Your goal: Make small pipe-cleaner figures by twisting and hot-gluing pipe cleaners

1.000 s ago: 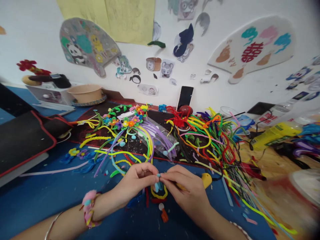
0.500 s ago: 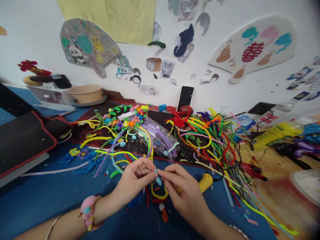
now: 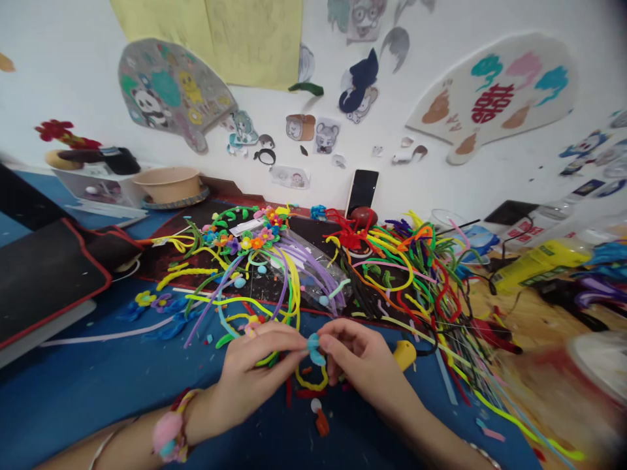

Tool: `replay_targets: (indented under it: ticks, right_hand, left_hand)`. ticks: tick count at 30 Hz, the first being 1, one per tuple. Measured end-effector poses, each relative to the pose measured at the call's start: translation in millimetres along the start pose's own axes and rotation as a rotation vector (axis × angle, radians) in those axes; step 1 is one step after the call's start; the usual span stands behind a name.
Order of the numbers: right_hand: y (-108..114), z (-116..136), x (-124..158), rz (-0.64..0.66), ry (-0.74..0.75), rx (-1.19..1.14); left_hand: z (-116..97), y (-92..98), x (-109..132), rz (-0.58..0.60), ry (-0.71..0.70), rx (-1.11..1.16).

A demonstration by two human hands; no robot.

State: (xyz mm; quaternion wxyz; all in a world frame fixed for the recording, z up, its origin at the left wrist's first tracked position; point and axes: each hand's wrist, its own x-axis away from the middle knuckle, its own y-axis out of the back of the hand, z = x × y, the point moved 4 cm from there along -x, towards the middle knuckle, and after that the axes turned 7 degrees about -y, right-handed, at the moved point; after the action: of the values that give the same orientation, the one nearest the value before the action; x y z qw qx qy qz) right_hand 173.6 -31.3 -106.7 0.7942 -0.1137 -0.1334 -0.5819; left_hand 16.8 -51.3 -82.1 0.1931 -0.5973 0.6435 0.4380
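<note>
A small, curled piece of light blue pipe cleaner [image 3: 316,352] is between my two hands, above the blue table. My left hand [image 3: 262,362] pinches its left side between thumb and fingertips. On the other side, my right hand [image 3: 360,359] grips it with thumb and curled fingers. Just below lies a yellow pipe cleaner loop [image 3: 313,386]. A yellow tool handle [image 3: 405,354] shows beside my right hand, its other end hidden. Nearer to me rests a small orange scrap [image 3: 322,423].
Pipe cleaner flowers [image 3: 257,240] and a plastic bag of purple pipe cleaners [image 3: 313,271] lie ahead. A tangle of coloured pipe cleaners [image 3: 411,261] spreads to the right. A phone [image 3: 363,192] leans on the wall. At left is a black case [image 3: 49,281] with red edging.
The light blue piece has turned and now shows a curled shape instead of hanging down. My left hand has rolled over so its back faces up, and my right fingers have shifted.
</note>
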Motion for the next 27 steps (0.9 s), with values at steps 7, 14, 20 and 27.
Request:
replay_targets:
  ticks: [7,14,20,27]
  right_hand:
    - [-4,-2,4,0.154,-0.116,-0.028]
    - [-5,0,7,0.166,-0.104,-0.025]
    - [-4,1,7,0.117,-0.053,-0.026]
    - [-4,0,6,0.062,-0.014,0.029]
  left_hand:
    - [-10,0.7,0,0.091,-0.201,-0.045]
    - [-1,1.3,13,0.162,-0.191,-0.159]
    - [2,-1.5,2,0.073,0.035,-0.146]
    - [17,-11.7,4,0.167,0.474,0.101]
